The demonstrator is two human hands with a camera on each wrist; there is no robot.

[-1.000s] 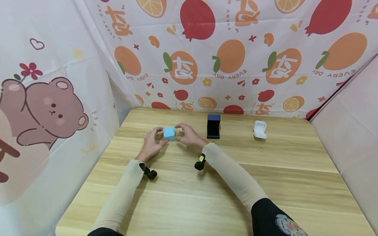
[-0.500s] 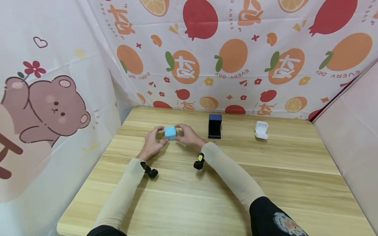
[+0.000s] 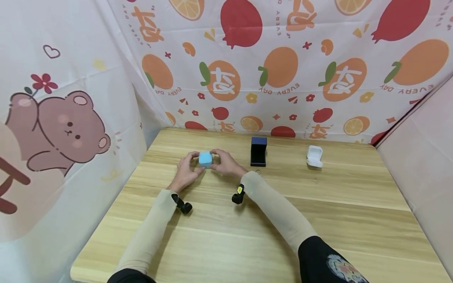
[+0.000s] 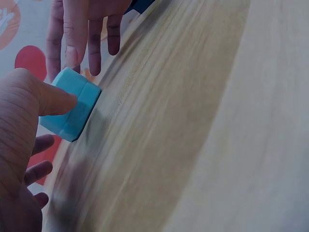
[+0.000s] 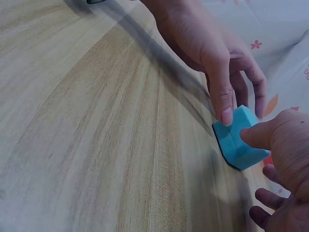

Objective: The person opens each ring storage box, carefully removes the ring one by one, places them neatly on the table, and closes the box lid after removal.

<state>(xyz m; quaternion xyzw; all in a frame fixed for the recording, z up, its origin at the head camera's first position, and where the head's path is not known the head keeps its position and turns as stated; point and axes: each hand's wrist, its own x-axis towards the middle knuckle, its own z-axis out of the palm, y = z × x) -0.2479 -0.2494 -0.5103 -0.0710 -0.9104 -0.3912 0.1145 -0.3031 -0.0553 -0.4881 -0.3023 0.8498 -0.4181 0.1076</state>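
Note:
A small light blue ring box [image 3: 205, 159], its lid down, stands on the wooden table between both hands. From the left, my left hand [image 3: 186, 171] pinches it between thumb and index finger. My right hand [image 3: 226, 163] grips its other side in the same way. A seam runs round the box [image 5: 235, 141] in the right wrist view, with the right thumb [image 5: 258, 135] lying close to that line. The left thumb [image 4: 60, 100] presses on the box's near face in the left wrist view. The other fingers of both hands are off the box.
Right of the hands stands an open dark blue box [image 3: 258, 152] with a black inside. Farther right is an open white ring box [image 3: 314, 156]. A thin ring [image 3: 258, 172] lies before the dark box, another ring [image 3: 315, 181] before the white one. A printed cloth [image 3: 251, 98] hangs behind the table.
The head view has shifted slightly, so everything sits a little farther right. Both hands keep the same hold on the light blue ring box, and its lid stays down.

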